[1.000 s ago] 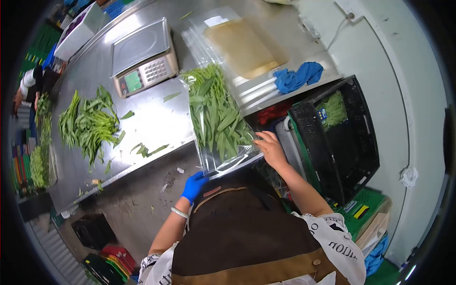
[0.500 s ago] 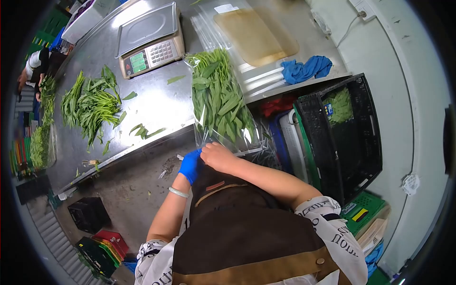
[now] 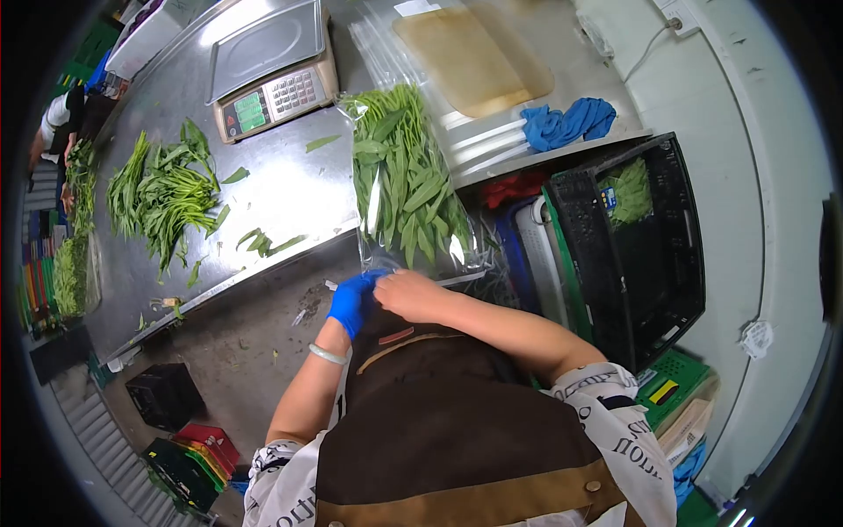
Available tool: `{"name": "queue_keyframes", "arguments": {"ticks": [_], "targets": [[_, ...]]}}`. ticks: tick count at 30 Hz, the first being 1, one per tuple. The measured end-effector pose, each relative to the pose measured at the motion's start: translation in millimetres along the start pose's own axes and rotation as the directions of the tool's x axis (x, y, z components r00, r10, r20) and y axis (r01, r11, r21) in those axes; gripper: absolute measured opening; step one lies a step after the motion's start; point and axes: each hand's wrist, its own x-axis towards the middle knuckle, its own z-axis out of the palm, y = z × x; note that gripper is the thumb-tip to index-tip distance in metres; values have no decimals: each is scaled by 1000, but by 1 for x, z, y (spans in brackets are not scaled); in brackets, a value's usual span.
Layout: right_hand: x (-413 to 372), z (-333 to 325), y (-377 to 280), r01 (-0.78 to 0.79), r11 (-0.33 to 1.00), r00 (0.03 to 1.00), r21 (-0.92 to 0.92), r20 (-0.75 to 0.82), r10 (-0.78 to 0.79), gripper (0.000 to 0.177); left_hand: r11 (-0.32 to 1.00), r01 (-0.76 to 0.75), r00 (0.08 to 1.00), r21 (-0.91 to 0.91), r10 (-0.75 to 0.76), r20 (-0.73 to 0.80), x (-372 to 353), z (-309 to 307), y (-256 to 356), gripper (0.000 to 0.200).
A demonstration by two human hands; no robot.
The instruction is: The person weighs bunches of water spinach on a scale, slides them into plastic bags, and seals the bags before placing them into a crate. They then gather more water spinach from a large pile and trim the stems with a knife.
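Observation:
A clear plastic bag (image 3: 458, 255) full of long leafy greens (image 3: 408, 180) lies across the steel table's front edge, stems pointing away from me. Its near end hangs toward my apron. My left hand (image 3: 353, 303), in a blue glove, is closed on that end of the bag. Right beside it, my bare right hand (image 3: 408, 297) also pinches the bag, fingers curled in. The two hands almost touch, and the fingertips are partly hidden.
On the steel table (image 3: 290, 198) are a digital scale (image 3: 274, 83), loose bunches of greens (image 3: 171, 189) and scattered leaves. A brownish board (image 3: 474, 61) and blue cloth (image 3: 569, 123) lie at right, above a black crate (image 3: 659, 263). Another person (image 3: 57, 123) stands far left.
Both hands stay at the near end of the bag, with the fingers shifted slightly. The view has moved a little; the greens and scale lie as before.

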Motion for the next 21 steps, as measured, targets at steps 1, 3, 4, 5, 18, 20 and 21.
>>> {"name": "queue_keyframes", "arguments": {"ticks": [1,3,4,5,18,20,21], "targets": [[-14,0,1,-42,999,999,29,0,42,15,997,-34,999,62,34,6,-6,6,6,32],[-59,10,13,-133,988,990,80,-38,137,15,1000,5,996,4,-5,87,-8,2,9,33],[-70,6,14,-186,977,978,106,-76,195,16,999,26,992,-28,-22,128,-7,-1,9,34],[-72,9,13,-211,963,965,166,-124,233,16,1000,17,991,-26,-14,132,-5,-4,5,36],[11,2,-2,36,996,990,-85,-131,-47,13,997,35,999,-62,-33,30,-1,-18,-3,25],[-13,-5,1,16,998,993,-56,-119,-23,12,999,33,999,-25,-32,14,-10,-1,7,28],[-34,-6,4,-17,999,994,-36,-113,13,11,999,31,999,-5,-31,5,-15,5,12,29]]}}
